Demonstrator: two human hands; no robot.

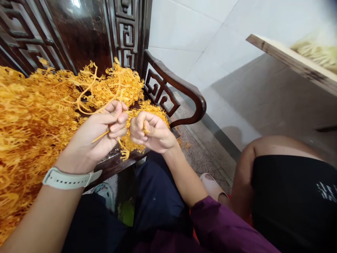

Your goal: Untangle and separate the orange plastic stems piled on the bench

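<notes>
My left hand [105, 130] is closed on a thin orange-yellow plastic stem, with fingers and thumb pinched together. A curved length of the plastic stem [85, 95] rises above the hand, and a short straight end sticks out below the palm. Close beside it on the right, my right hand [155, 133] is curled shut, with a small orange plastic bit [145, 129] showing between thumb and fingers. Behind both hands lies a clump of branched orange plastic pieces [126, 86]. A far larger heap of them [31, 123] fills the left side.
The pieces lie on a dark carved wooden bench [105, 170] with a curved armrest [195, 93] at its right end. A wooden board [284, 58] bearing pale yellow pieces juts in at upper right. Another person's leg in black shorts [286, 196] is close on the right.
</notes>
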